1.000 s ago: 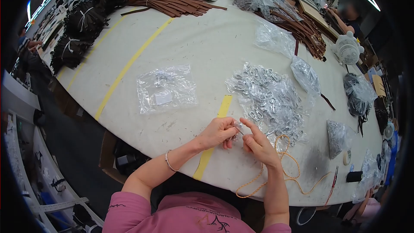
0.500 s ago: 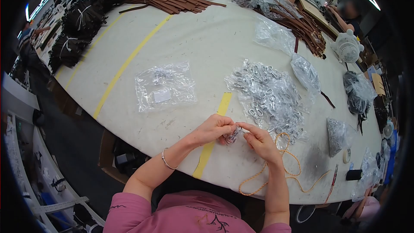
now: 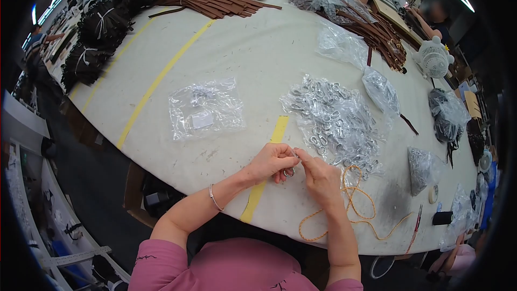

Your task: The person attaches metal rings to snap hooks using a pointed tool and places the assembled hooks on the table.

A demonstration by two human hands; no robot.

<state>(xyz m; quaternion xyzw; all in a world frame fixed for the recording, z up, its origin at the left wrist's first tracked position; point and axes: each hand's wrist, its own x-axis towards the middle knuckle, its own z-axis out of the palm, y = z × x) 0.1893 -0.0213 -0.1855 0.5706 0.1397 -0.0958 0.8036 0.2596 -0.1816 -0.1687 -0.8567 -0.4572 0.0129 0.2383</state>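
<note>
Upper garment: pink shirt [image 3: 245, 261], lower centre of the frame, short-sleeved. Left sleeve [image 3: 161, 265], lower left: thin, dark, script-like marking [image 3: 145, 258]. Shirt front, bottom edge right of centre: dark linear print [image 3: 278, 286], partly cut off. Left forearm [image 3: 188, 215]: one slim, rounded, silver-coloured bracelet [image 3: 214, 198].

Single head-worn view, fisheye-wide, facing forward and down, close above the table [image 3: 231, 54]

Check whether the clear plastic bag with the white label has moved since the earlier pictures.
No. The clear plastic bag lies as far left of the nearest yellow strip as before; the whole view has only shifted slightly.
</note>
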